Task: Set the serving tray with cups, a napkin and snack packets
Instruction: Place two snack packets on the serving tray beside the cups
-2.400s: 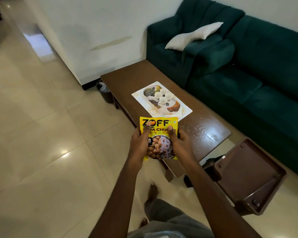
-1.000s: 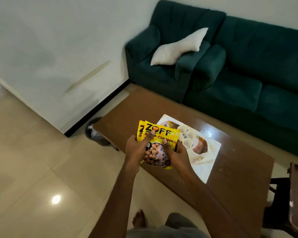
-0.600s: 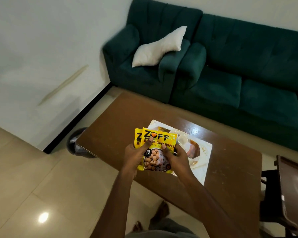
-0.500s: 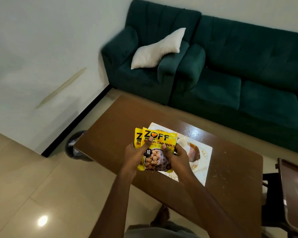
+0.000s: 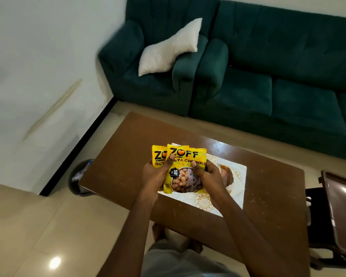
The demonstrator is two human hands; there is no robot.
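Note:
Two yellow snack packets [image 5: 185, 172] are fanned one behind the other above the tray's left part. My left hand [image 5: 155, 174] grips their left side with the thumb on the front. My right hand [image 5: 210, 176] grips the right side of the front packet. Under them a white patterned serving tray [image 5: 237, 182] lies on the brown coffee table [image 5: 128, 156]. The cups on the tray are hidden behind the packets and my hands. No napkin shows.
A dark green sofa [image 5: 268, 86] with a white pillow [image 5: 170, 48] stands behind the table. A dark waste bin [image 5: 79, 180] sits on the floor at the table's left end. A brown plastic chair [image 5: 340, 216] is at the right edge.
I have come closer to the table and both hands with the packets now hang over the tray, covering the cups. The two packets have spread apart slightly.

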